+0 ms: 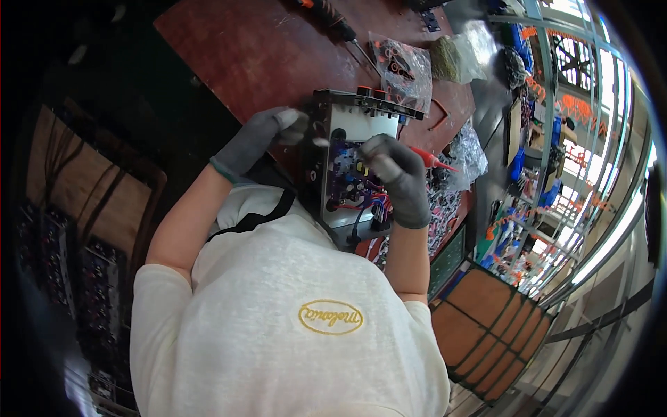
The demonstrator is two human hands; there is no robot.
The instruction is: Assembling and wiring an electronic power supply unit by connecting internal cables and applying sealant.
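While left gloved hand (258, 139) braces open black metal chassis (347, 163); right gloved hand (399, 179) gripping red-handled tool (432, 160); slip likely nicks purple circuit board (349, 172).

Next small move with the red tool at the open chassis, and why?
Probably lower the tool's working end onto the circuit board. The right hand grips the red-handled tool over the open metal chassis, and the left hand braces its side. The tip is hidden behind the glove.

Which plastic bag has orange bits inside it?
The clear bag at the top of the table, just behind the open box. Orange rings show through it. The bag beside it holds greenish stuff, and the crinkly one by the right hand shows none.
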